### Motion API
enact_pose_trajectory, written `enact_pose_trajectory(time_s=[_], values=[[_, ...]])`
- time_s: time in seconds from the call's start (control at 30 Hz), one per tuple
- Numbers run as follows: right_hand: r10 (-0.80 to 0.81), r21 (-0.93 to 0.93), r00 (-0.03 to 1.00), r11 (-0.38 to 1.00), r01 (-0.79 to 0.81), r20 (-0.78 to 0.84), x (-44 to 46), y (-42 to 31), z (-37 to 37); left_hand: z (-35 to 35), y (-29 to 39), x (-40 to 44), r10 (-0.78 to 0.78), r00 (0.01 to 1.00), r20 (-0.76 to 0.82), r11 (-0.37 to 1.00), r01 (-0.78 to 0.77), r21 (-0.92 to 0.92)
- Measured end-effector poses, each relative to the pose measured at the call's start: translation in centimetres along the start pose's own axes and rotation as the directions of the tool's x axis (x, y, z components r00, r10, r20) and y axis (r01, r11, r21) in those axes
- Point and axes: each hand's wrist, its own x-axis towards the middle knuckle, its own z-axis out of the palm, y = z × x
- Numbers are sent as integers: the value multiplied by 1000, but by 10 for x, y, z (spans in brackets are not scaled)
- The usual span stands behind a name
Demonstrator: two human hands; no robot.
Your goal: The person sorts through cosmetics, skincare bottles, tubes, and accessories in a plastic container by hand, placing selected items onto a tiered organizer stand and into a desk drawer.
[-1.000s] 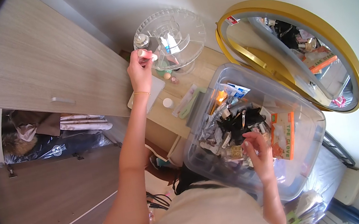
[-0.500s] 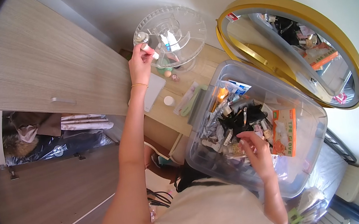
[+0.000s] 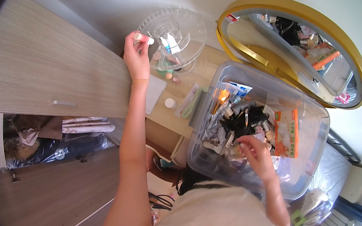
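Observation:
My left hand (image 3: 136, 59) is raised at the left rim of a clear round tiered organizer (image 3: 200, 39). Its fingers are closed around a small pink bottle with white ends (image 3: 143, 38), held tilted. On the organizer stand white tubes (image 3: 173, 43) and a few small items. My right hand (image 3: 258, 155) hovers low over a clear plastic bin (image 3: 310, 137), its fingers loosely bent and apart, nothing visible in them. Below it in the bin lie cosmetics, a black bundle (image 3: 244, 121) and an orange glove box (image 3: 287, 134).
A gold-framed round mirror (image 3: 357, 61) stands behind the bin. On the wooden desk (image 3: 157, 113) are a white round lid (image 3: 170, 103), a green packet (image 3: 192, 102) and a makeup sponge (image 3: 168, 75). A wooden cabinet door (image 3: 40, 64) is at the left.
My left hand has moved slightly up and left with the pink bottle, which now covers the round jar on the organizer's edge. My right hand has shifted a little, its fingers bending more.

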Motion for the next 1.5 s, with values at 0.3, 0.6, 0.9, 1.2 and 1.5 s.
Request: enact_pose_trajectory(time_s=[0.3,0.6,0.9,1.2,1.5], values=[[10,-5,1000,1000,-10,2,-3,2,-1,15,0,47,-48,983,178,989,22,147],[10,5,1000,1000,-10,-23,-4,5,-2,27,-25,37,-27,960,280,966,-47,256],[-2,6,1000,1000,2,-16,-5,5,-1,29,-35,39,52,975,216,888,-144,437],[-16,-1,1000,1000,16,-18,-4,5,-2,27,-13,45,121,988,93,938,-145,315],[-30,1,999,1000,30,-12,-4,4,2,50,25,35,122,913,390,935,-237,264]])
